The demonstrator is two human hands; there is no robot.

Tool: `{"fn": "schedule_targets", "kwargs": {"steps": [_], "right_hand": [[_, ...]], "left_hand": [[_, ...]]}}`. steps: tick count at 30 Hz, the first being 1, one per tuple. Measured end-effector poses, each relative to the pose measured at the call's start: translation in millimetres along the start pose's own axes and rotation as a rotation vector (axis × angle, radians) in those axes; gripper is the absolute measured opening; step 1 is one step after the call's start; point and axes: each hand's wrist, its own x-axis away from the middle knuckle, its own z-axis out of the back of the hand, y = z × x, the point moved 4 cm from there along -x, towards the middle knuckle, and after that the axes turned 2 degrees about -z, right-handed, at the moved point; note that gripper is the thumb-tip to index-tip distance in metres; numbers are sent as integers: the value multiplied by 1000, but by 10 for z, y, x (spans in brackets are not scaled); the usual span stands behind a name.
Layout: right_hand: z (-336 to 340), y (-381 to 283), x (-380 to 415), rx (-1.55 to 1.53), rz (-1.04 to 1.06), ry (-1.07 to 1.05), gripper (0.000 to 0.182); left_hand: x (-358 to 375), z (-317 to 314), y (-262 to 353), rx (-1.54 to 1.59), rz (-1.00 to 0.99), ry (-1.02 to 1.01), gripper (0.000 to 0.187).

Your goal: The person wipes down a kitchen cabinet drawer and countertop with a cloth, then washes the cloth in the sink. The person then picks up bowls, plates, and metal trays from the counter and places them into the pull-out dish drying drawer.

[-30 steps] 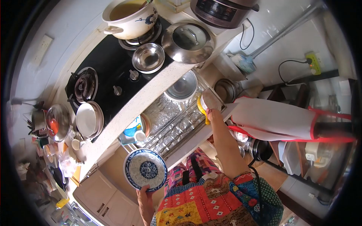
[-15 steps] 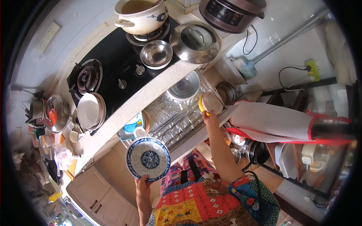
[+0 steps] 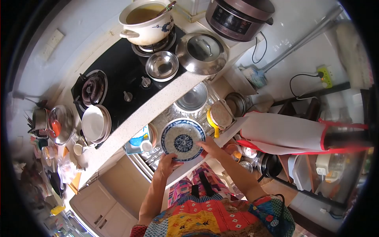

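A blue-and-white patterned plate (image 3: 183, 136) is held between both hands over an open drawer (image 3: 223, 138) lined with foil. My left hand (image 3: 167, 164) grips its lower left rim. On the lower right rim, my right hand (image 3: 208, 147) has its fingers closed. Inside the drawer, a yellow-handled item (image 3: 213, 123) lies against a stack of pale round dishes (image 3: 221, 114) at the right. A glass bowl or lid (image 3: 192, 98) sits at the back of the drawer. At its left end are a small white cup (image 3: 146, 145) and a blue-patterned container (image 3: 136, 143).
Above the drawer, the black cooktop (image 3: 118, 81) carries a cream pot (image 3: 146, 27), a steel bowl (image 3: 162, 66) and white stacked bowls (image 3: 94, 123). A steel lid (image 3: 202, 53) rests on the counter beside a cooker (image 3: 239, 19). A covered rack (image 3: 284, 130) stands at the right.
The plate has moved right and up, over the drawer. My right hand has let go of the yellow-handled item and the round dishes at the drawer's right end and now grips the plate too.
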Motion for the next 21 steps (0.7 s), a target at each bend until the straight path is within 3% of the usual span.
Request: {"fn": "schedule_targets", "kwargs": {"steps": [1, 2, 3, 5, 7, 9, 11, 13, 16, 21], "right_hand": [[34, -75, -11, -5, 4, 1, 21], [95, -203, 2, 11, -116, 67, 21], [158, -270, -11, 27, -238, 133, 21], [258, -342, -189, 62, -242, 192, 21], [356, -606, -236, 84, -183, 344, 22], [481, -348, -630, 62, -202, 364, 22], [644, -220, -952, 106, -117, 572, 23], [655, -361, -1096, 2, -172, 477, 23], [766, -154, -1546, -67, -127, 626, 23], [688, -257, -1710, -305, -68, 615, 26]], "left_hand": [[-143, -7, -126, 384, 288, 110, 26], [-558, 283, -611, 12, 24, -137, 24], [-611, 185, -460, 7, 23, -139, 24], [-709, -130, -118, 443, 446, 25, 30], [-892, -194, -29, 407, 382, -33, 40], [-1019, -194, 48, 433, 286, 19, 50], [-959, -191, 158, 473, 221, -23, 52], [-696, -148, 316, 439, 30, 80, 50], [-448, 99, 91, 361, 65, 101, 47], [231, 479, -400, 368, 123, 307, 41]]}}
